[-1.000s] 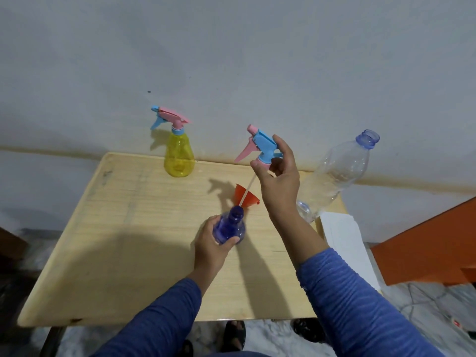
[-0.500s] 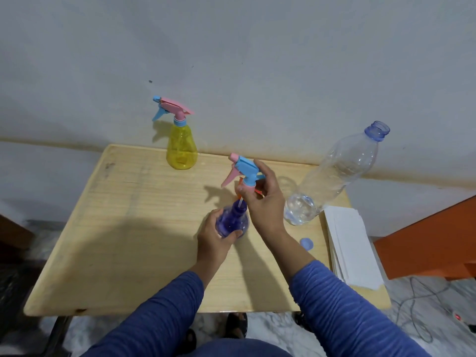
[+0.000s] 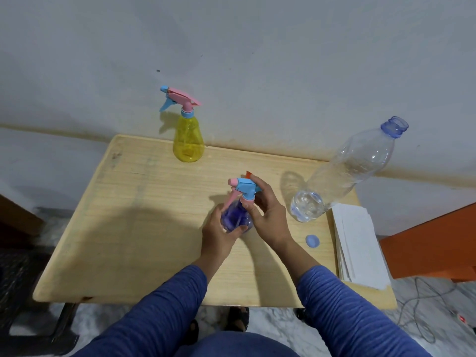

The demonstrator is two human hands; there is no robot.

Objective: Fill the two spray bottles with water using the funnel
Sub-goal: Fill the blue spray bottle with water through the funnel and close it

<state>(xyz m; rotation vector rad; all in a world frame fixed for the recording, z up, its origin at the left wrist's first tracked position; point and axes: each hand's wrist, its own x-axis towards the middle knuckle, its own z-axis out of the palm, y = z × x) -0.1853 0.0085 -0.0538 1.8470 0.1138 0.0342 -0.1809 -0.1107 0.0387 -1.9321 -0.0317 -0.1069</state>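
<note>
A purple spray bottle [image 3: 233, 216] stands mid-table, and my left hand [image 3: 219, 234] grips its body. The blue and pink spray head [image 3: 243, 189] sits on its neck, with my right hand [image 3: 268, 215] closed around the collar. Behind the spray head only an orange tip of the funnel [image 3: 248, 173] shows; the rest is hidden. A yellow spray bottle [image 3: 188, 140] with its pink and blue head on stands at the table's back edge. To the right stands a clear water bottle [image 3: 353, 168], uncapped, with a little water at the bottom.
The wooden table [image 3: 144, 228] stands against a grey wall. A blue bottle cap [image 3: 312, 240] lies right of my right wrist. A stack of white paper [image 3: 358, 243] covers the table's right edge. An orange piece of furniture [image 3: 432, 246] stands beyond it.
My right hand brought the spray head down from above and set it onto the purple bottle's neck, the tube going inside. The left hand kept hold of the bottle.
</note>
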